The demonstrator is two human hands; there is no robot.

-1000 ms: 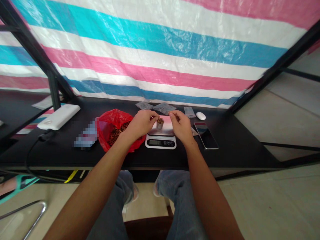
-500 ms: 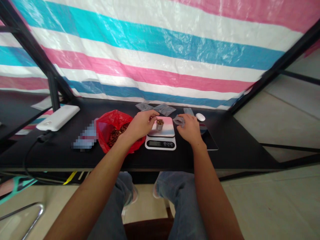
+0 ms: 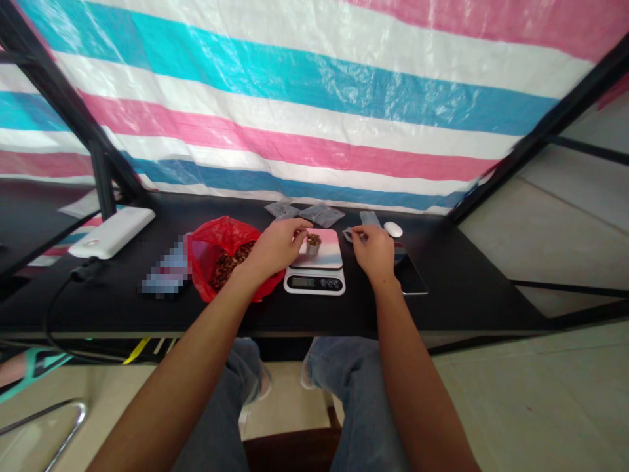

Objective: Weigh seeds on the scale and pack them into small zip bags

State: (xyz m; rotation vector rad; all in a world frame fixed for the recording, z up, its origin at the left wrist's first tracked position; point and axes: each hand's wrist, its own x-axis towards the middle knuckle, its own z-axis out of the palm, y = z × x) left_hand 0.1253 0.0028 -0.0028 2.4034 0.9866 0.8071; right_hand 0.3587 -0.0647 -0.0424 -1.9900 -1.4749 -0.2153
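Observation:
A small metal cup (image 3: 313, 250) filled with brown pieces stands upright on the pink-and-white platform of a digital kitchen scale (image 3: 314, 283). My left hand (image 3: 281, 244) is at the cup's left side, fingers curled toward the thumb close to the rim. Whether they pinch a small piece or touch the cup, I cannot make out. To the scale's right, my right hand (image 3: 373, 254) pinches a small clear plastic bag (image 3: 348, 234) by its edge. A red plastic bag (image 3: 199, 259) with many brown pieces (image 3: 227, 267) lies open under my left forearm.
Clear plastic bags (image 3: 322, 214) lie behind the scale. A white oval object (image 3: 393, 229) and a dark flat tablet-like device (image 3: 411, 272) are at the right. At the left are a blurred-out item (image 3: 166, 272), a white box-shaped device (image 3: 113, 233) and a black cable (image 3: 49, 295).
My right hand has turned and closed its fingertips on the small plastic bag, which shows less now. My left hand, the cup and the scale have stayed in place.

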